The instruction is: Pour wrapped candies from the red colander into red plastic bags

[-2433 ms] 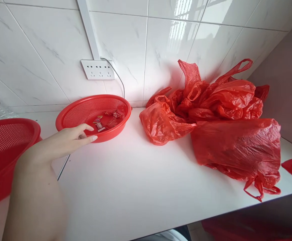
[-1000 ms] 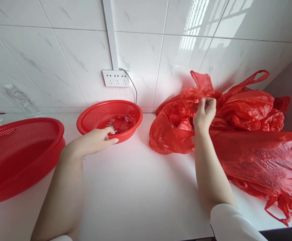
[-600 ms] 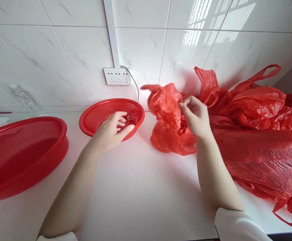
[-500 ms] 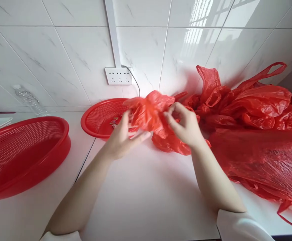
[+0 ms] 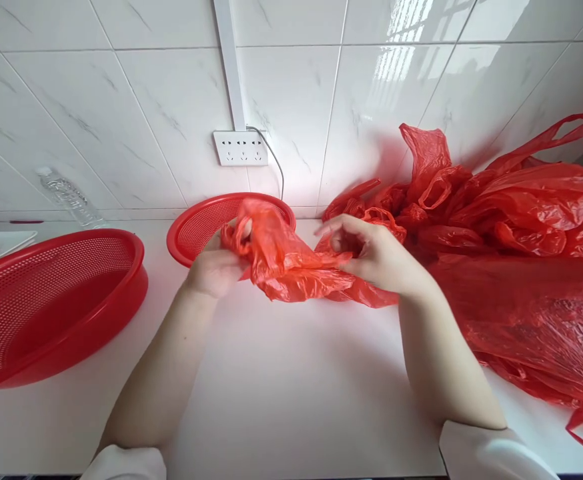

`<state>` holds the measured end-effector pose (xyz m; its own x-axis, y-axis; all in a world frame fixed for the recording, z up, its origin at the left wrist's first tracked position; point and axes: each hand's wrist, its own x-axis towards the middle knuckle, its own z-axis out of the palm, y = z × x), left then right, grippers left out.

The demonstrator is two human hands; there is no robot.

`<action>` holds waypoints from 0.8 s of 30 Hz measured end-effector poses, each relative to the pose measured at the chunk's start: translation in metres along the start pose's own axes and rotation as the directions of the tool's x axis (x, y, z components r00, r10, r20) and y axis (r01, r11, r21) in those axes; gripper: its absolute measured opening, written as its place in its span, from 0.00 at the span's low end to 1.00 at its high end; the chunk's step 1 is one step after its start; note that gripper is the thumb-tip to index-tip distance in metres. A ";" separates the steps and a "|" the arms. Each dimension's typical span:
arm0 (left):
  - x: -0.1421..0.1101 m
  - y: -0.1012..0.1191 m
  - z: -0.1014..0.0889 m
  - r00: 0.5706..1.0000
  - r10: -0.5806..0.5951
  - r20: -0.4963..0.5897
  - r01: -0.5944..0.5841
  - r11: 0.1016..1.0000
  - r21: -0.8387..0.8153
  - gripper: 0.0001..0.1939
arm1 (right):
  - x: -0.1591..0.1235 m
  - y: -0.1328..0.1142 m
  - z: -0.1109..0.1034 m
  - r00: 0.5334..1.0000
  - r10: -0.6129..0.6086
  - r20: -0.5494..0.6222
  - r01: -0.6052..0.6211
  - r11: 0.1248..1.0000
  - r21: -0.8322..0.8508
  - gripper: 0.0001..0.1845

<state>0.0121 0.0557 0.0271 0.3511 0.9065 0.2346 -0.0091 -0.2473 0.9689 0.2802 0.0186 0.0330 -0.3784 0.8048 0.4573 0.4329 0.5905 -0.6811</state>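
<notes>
A crumpled red plastic bag (image 5: 291,257) is stretched between my two hands above the white counter. My left hand (image 5: 216,267) is closed on its left end, with the fingers partly covered by the thin film. On the other side, my right hand (image 5: 371,253) pinches the bag's right end between thumb and fingers. Behind the left hand sits a small red mesh basket (image 5: 191,230), partly covered by the bag and the hand. Close beyond my right hand lies a heap of red plastic bags (image 5: 521,207), several with loop handles.
A large red mesh basket (image 5: 136,257) stands at the left. Behind it a clear plastic bottle (image 5: 71,197) leans on the tiled wall, near a white tray (image 5: 19,239). A power socket (image 5: 241,148) with a cable is on the wall. Flattened red bags (image 5: 536,320) cover the counter's right.
My left hand has closed on the bag's left end and moved slightly left. The bunched bag is now pulled out longer and lower between both hands. The view has shifted slightly.
</notes>
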 end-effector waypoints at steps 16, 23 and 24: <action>-0.025 0.037 0.001 0.961 0.038 0.274 -0.212 0.739 0.639 0.41 | -0.002 -0.003 -0.013 0.988 -0.125 0.086 0.141 0.967 -0.210 0.10; -0.027 0.030 0.028 0.914 0.085 0.397 -0.367 0.589 0.720 0.13 | 0.003 0.003 -0.005 0.963 -0.077 0.258 0.115 0.984 -0.136 0.14; -0.026 0.030 0.028 0.919 0.109 0.380 -0.363 0.613 0.702 0.14 | 0.004 0.005 -0.005 0.960 -0.089 0.266 0.121 0.987 -0.109 0.14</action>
<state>0.0288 0.0147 0.0476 0.6772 0.6758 0.2909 0.5242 -0.7206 0.4538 0.2851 0.0246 0.0347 -0.6194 0.7042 0.3471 0.4702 0.6868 -0.5542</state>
